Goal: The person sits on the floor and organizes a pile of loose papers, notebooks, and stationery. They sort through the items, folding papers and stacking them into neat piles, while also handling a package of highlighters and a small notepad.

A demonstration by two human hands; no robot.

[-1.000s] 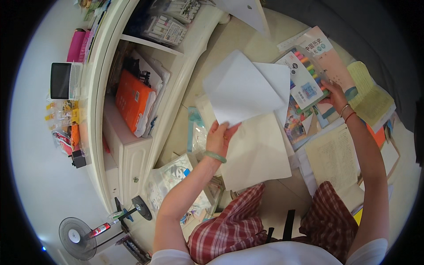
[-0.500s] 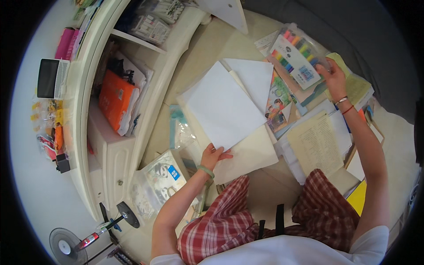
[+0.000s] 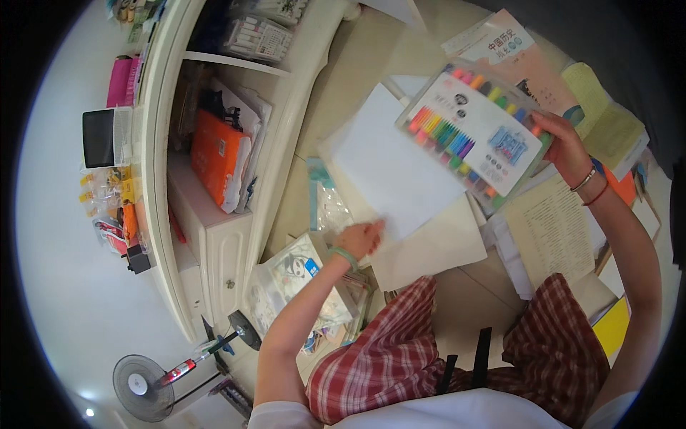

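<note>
Standing right by them: the right hand (image 3: 564,146) is wrapped around the far end of a marker pack (image 3: 475,139), a flat clear case full of coloured pens, fingers curled on its edge, holding it up in the air. The pack hangs over the white sheet (image 3: 393,168), covering that sheet's right corner. The left hand (image 3: 361,237) sits at the near edge of the same sheet, fingers pressed together and bent onto the paper, thumb side hard to make out, so I can't tell if it's pinching or just pressing.

What could go wrong, I reckon: the pack is held by one end only, so it looks tippy, and if the lid isn't latched the pens could spill out over the sheet. The sheet looks thin and is gripped at one edge, so a tug could crease it or slide it off the cream paper (image 3: 429,250) under it.

Right of the sheet there's an open book (image 3: 554,232) and a loose heap of booklets (image 3: 522,57), which a swinging elbow could shove. Left of the sheet sit a crinkly plastic bag (image 3: 325,204) and the white shelf unit (image 3: 214,236).
</note>
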